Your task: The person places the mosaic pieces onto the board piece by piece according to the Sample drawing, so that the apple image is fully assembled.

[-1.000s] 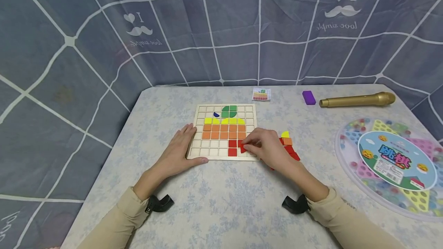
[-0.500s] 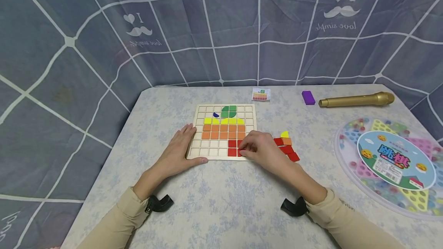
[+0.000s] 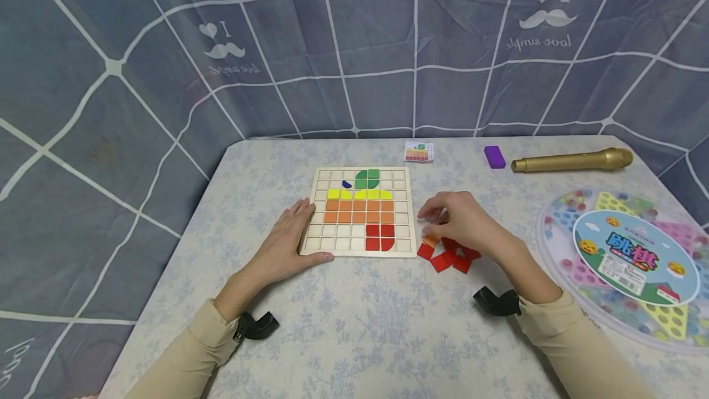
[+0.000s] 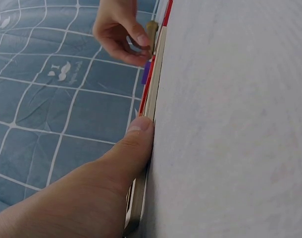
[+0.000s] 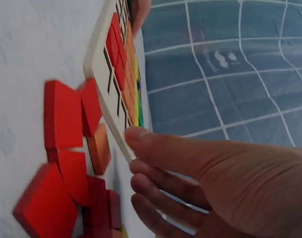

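A wooden grid board (image 3: 339,244) lies on the table with coloured tiles in its cells. Green leaf shapes and a blue half-round are at the top, then a yellow row, orange rows and a red block at lower right. One red tile (image 3: 387,244) there has a rounded corner. My left hand (image 3: 285,233) rests at the board's left side, fingers along that edge and thumb at the front. Just right of the board, my right hand (image 3: 460,220) hovers over loose red tiles (image 3: 441,261) and an orange tile (image 5: 99,149). Its fingers are loosely bent, with nothing visible between them.
A small pattern card (image 3: 418,151) lies behind the board. Farther right are a purple block (image 3: 495,157) and a gold microphone (image 3: 573,160). A round, clear Chinese checkers set (image 3: 637,257) sits at the right. A grey-blue curtain (image 3: 382,36) hangs behind the table.
My right hand has let go of the rounded red tile, now in the board's lower right cell, and moved right over the loose tiles. The left hand stays put.
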### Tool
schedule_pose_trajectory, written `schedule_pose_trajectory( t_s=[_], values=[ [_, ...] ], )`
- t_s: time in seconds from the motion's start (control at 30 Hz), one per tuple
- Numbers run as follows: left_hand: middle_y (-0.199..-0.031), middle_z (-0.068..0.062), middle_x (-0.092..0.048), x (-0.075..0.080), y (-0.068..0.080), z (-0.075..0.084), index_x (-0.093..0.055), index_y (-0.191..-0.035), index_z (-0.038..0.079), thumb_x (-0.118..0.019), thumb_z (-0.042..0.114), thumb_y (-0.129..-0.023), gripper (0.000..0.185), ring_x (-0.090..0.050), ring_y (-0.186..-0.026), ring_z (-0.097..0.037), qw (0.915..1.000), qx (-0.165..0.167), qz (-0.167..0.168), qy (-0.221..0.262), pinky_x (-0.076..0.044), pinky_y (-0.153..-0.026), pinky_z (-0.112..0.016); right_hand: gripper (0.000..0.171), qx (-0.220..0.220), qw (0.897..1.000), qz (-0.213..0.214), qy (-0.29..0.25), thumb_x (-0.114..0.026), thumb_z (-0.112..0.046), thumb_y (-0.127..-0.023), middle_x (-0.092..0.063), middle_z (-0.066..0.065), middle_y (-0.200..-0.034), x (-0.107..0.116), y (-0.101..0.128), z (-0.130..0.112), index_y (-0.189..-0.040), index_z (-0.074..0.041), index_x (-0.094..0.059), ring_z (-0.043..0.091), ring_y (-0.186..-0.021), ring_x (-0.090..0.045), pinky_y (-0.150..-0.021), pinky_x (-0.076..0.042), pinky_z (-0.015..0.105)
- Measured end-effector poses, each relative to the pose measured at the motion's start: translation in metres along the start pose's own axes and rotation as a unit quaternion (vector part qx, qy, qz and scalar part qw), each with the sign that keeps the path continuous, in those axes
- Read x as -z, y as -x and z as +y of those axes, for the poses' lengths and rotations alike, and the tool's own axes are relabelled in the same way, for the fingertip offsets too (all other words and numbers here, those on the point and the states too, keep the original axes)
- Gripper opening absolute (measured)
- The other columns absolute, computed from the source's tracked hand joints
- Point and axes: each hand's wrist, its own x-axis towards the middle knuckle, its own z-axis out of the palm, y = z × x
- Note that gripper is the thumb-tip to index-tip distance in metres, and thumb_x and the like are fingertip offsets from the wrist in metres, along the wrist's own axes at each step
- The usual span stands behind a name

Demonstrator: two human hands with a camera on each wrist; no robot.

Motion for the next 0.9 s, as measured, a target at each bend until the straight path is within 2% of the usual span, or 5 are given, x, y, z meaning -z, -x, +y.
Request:
schedule_pose_trajectory(
  t_s=[0.3, 0.47, 0.63, 0.9],
  values=[
    [-0.175, -0.02, -0.017, 0.0, 0.001, 0.0, -0.023, -0.166, -0.001, -0.083, 0.055, -0.085, 0.116, -0.011, -0.164, -0.035, 1.0, 0.0, 0.001, 0.005, -0.009, -0.135, -0.051, 0.025, -0.008, 0.999, -0.029, 0.013, -0.083, -0.007, -0.09, -0.076, 0.007, -0.104, 0.01, 0.001, 0.013, -0.115, -0.005, -0.079, 0.023, -0.095, -0.07, -0.09, -0.062, 0.046],
    [-0.175, -0.02, -0.017, 0.0, 0.0, 0.0, -0.022, -0.167, 0.0, -0.083, 0.055, -0.085, 0.116, -0.011, -0.165, -0.035, 1.0, -0.003, 0.001, 0.005, -0.009, -0.135, -0.051, 0.028, -0.014, 0.998, -0.029, 0.045, -0.086, -0.009, -0.086, -0.077, 0.007, -0.104, 0.026, 0.004, 0.017, -0.113, -0.005, -0.08, 0.027, -0.099, -0.067, -0.09, -0.059, 0.049],
    [-0.175, -0.021, -0.019, 0.0, 0.001, 0.0, -0.023, -0.166, -0.001, -0.083, 0.055, -0.085, 0.115, -0.011, -0.164, -0.036, 1.0, -0.005, 0.003, 0.002, -0.009, -0.135, -0.051, 0.025, -0.026, 0.996, -0.05, 0.067, -0.087, -0.009, -0.085, -0.077, 0.006, -0.101, 0.031, 0.004, 0.021, -0.108, -0.005, -0.08, 0.027, -0.097, -0.067, -0.088, -0.06, 0.047],
    [-0.175, -0.02, -0.018, 0.0, 0.001, 0.0, -0.023, -0.167, 0.0, -0.083, 0.055, -0.085, 0.116, -0.011, -0.165, -0.035, 1.0, -0.002, 0.002, 0.003, -0.009, -0.135, -0.051, 0.015, 0.016, 0.997, -0.031, 0.076, -0.09, -0.009, -0.082, -0.072, 0.004, -0.093, 0.024, 0.002, 0.028, -0.094, -0.01, -0.081, 0.023, -0.086, -0.063, -0.079, -0.055, 0.04]
  ],
)
